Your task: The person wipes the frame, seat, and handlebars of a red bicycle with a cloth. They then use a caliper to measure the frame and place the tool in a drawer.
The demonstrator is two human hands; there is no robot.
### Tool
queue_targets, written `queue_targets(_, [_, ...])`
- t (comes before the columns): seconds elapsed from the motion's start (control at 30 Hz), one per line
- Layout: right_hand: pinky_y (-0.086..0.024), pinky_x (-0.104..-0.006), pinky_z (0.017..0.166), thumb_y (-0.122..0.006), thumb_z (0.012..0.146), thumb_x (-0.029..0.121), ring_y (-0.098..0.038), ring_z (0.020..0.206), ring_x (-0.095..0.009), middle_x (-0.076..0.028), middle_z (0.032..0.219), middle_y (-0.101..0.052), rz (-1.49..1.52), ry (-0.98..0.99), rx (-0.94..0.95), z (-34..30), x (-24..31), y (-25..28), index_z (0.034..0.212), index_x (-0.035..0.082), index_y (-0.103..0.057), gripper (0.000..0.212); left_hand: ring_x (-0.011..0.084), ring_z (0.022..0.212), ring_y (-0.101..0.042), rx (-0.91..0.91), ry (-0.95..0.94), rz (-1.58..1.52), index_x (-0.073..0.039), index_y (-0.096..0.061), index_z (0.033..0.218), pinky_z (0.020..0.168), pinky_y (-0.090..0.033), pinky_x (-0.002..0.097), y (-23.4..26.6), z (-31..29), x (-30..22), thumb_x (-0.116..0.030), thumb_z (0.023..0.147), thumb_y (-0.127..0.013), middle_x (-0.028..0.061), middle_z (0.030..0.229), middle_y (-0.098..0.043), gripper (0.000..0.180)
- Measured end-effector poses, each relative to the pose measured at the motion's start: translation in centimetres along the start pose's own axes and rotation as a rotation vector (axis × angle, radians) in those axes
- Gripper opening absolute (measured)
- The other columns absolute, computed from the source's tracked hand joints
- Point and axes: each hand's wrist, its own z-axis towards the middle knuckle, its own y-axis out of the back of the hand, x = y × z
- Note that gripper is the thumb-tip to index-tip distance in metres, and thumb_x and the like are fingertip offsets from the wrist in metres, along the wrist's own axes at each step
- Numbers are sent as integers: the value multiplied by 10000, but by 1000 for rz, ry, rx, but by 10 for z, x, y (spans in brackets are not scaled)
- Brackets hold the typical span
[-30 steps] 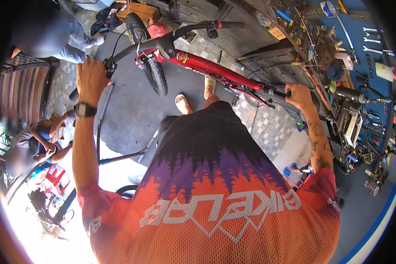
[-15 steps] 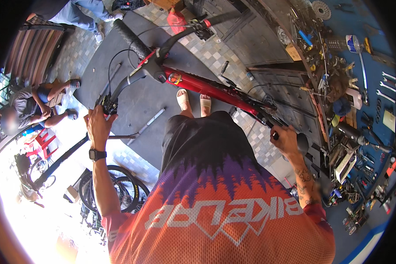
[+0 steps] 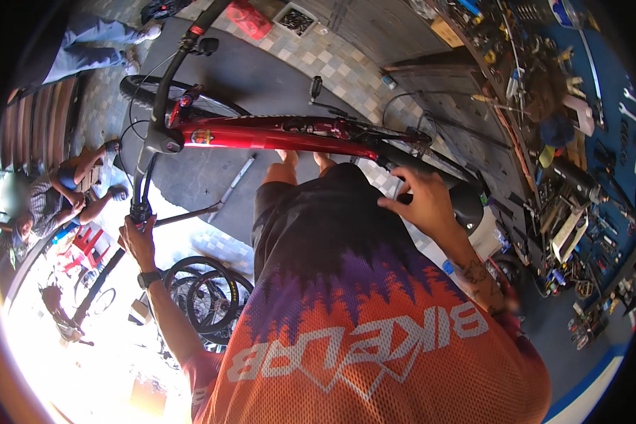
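A red mountain bike (image 3: 275,136) stands crosswise in front of me, its front end at the left. My left hand (image 3: 140,244) is wrapped round the near end of the black handlebar (image 3: 157,109), just beside the brake lever clamp (image 3: 140,212). Over at the bike's rear, my right hand (image 3: 425,201) is off the frame, with thumb and fingers apart and nothing between them. It hovers close to the dark seatpost (image 3: 396,154) and the black saddle (image 3: 465,206). Beyond the frame a pedal (image 3: 316,87) sticks out. The front wheel (image 3: 145,88) is partly hidden by the handlebar.
A tool-laden workbench (image 3: 505,106) and a blue tool wall (image 3: 601,63) run along the right. Black tyres (image 3: 212,293) stand at the lower left. A seated person (image 3: 63,187) and a red chair (image 3: 85,247) are farther left. A metal bar (image 3: 233,187) lies on the dark mat.
The bike's front end has swung left and toward me, and the frame now lies more level across the view. My right hand has let go of the bike near the saddle and opened.
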Motion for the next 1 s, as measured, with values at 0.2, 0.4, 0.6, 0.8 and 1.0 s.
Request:
queue_targets(0.2, [-448, -277, 643, -850, 829, 149, -549, 644, -112, -11, 894, -726, 675, -12, -371, 14, 10, 1, 1133, 86, -689, 350, 316, 1026, -579, 100, 0, 41, -72, -588, 1092, 952, -400, 511, 6, 20, 0, -466, 828, -812, 83, 969, -699, 524])
queue_targets(0.4, [-418, -218, 611, -723, 947, 75, -577, 703, -57, -17, 899, -702, 1131, 64, -575, 28, 16, 5, 1117, 30, -672, 182, 338, 1074, -581, 127, -11, 100, -86, -592, 1167, 1001, -376, 550, 7, 22, -2, -530, 875, -755, 93, 1037, -708, 555])
queue_targets(0.6, [-417, -232, 579, -705, 1000, 217, -560, 690, -55, -3, 796, -648, 774, -268, -515, -22, -54, 98, 1005, 38, -684, 181, 363, 1106, -570, 105, 22, 145, -81, -597, 1183, 1051, -360, 567, -4, 17, 10, -585, 875, -732, 120, 1034, -688, 606])
queue_targets(0.8, [-322, -243, 465, -696, 997, 445, -433, 551, -42, 45, 652, -517, 1125, -574, 264, -64, -53, 59, 808, 84, -664, 409, 306, 959, -567, 33, 5, 49, -96, -646, 1102, 902, -377, 501, -9, 11, 11, -476, 875, -776, 64, 946, -689, 462])
queue_targets(1.0, [-164, -255, 425, -392, 1008, 748, -245, 442, -55, 78, 509, -290, 1605, -702, 271, -69, -53, 4, 603, 126, -439, 744, 296, 950, -567, 77, 41, 60, -93, -642, 1102, 904, -393, 495, -5, 8, 6, -438, 859, -796, 57, 935, -686, 449])
